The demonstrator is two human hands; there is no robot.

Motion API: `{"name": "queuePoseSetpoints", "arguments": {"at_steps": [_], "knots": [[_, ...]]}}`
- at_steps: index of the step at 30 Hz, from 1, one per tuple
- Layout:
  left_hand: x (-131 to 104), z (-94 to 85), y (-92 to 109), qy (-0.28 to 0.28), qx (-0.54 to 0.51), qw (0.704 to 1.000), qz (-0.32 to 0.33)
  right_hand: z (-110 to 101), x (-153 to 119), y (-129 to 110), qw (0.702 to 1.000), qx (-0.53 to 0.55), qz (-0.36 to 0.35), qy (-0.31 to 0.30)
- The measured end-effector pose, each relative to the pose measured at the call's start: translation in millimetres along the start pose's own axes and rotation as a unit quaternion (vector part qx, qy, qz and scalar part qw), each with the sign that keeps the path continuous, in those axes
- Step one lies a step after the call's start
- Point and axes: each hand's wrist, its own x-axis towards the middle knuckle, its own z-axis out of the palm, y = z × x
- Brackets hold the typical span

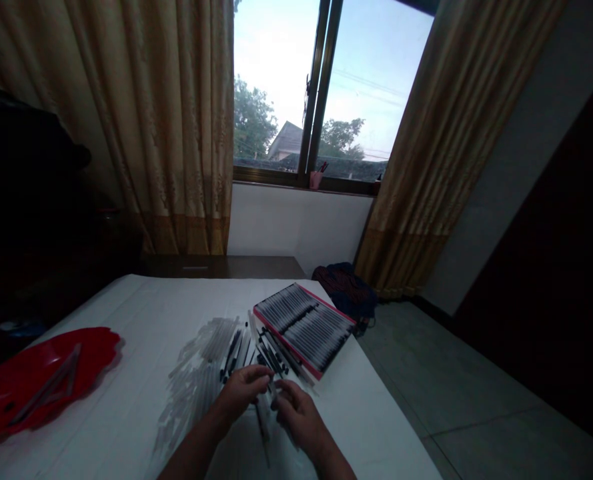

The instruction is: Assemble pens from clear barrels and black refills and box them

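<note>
My left hand [246, 389] and my right hand [296, 408] are close together over the white table, both with fingers pinched. Between their fingertips is a slim, partly clear pen [272, 388]; its ends are hidden by the fingers. Below the left fingers a thin dark refill-like stick [263, 430] points toward me, and I cannot tell if it is held. Just beyond the hands lie several loose black pen pieces [273, 353]. Left of them spread many clear pen barrels [196, 387]. A red-edged box [289, 343] holding rows of clear pens with black ends sits behind my right hand.
On the left of the white-covered table [146, 313] rests a red scalloped tray [93, 343] with clear strips in it. A dark cloth bundle [346, 290] lies past the far right corner. A pink cup [315, 179] with pens stands on the windowsill.
</note>
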Motion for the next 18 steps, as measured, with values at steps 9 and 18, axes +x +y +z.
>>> {"name": "queuePoseSetpoints", "arguments": {"at_steps": [9,18], "knots": [[-8,4.9,4,-0.021,-0.032,0.999,-0.002,-4,0,5,1.0,0.0,-0.015,-0.026],[-1,13.6,3,0.021,-0.008,1.0,0.015,-4,3,11,0.999,0.023,-0.025,-0.017]]}}
